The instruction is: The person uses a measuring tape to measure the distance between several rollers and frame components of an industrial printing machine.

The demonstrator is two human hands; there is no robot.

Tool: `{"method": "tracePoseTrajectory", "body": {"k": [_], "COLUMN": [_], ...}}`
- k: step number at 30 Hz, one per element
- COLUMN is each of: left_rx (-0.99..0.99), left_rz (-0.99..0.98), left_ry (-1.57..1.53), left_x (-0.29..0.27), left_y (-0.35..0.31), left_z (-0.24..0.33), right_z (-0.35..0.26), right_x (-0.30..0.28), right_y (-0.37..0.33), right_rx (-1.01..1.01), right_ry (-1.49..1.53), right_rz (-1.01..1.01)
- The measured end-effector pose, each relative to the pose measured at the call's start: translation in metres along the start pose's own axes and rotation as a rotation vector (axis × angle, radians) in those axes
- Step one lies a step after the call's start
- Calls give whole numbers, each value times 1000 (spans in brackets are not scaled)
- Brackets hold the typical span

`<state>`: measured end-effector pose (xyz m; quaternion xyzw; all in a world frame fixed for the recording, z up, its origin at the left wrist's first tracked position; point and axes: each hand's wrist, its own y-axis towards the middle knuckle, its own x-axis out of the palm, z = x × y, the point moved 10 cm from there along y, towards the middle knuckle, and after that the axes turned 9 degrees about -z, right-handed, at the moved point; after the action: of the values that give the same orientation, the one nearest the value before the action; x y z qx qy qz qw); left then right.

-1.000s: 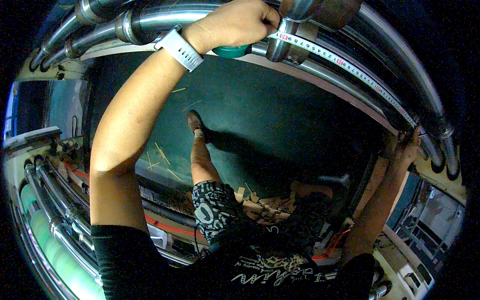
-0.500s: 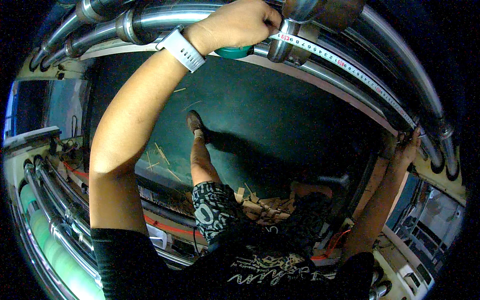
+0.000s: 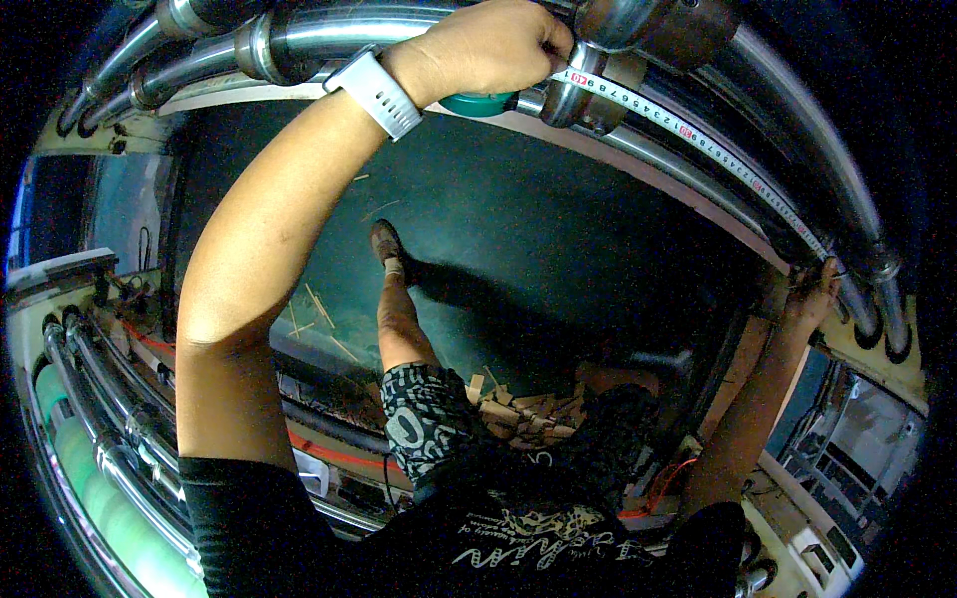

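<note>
white tape-measure blade point(image 3: 685, 130) runs beside a chromed rod point(image 3: 829, 138), its long axis slanting from upper centre down rightward. the left hand point(image 3: 488, 52) pinches it between fingers, above a green case point(image 3: 478, 104); the right hand point(image 3: 813, 292) meets its far end, grip too dark to tell. measuring seems in hand; the next reading calls for a taut blade.

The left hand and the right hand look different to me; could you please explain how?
The left hand is brightly lit; the right hand is dimmer. The left hand has a pale watch strap at its wrist; the right hand shows none. Both are at the measuring tape.
</note>
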<state>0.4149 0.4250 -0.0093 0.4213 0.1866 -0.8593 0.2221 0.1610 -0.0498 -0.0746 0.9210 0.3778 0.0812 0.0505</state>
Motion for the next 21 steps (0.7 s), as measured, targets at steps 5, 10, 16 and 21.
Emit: {"method": "tracePoseTrajectory", "body": {"k": [5,10,16,21], "left_rx": [-32,-48,81,93], "left_rz": [43,-7,32,181], "left_ry": [-9,-41,168,31], "left_x": [-2,0,-8,-8], "left_y": [-5,-7,1,-35], "left_z": [-7,-10,6,27], "right_z": [-13,-11,-21,-11], "right_x": [27,26,46,26], "right_y": [-18,-20,-40,-18], "right_rx": [-1,23,39,53], "right_ry": [-31,-32,39,-244], "right_rz": [84,112,97,120]}}
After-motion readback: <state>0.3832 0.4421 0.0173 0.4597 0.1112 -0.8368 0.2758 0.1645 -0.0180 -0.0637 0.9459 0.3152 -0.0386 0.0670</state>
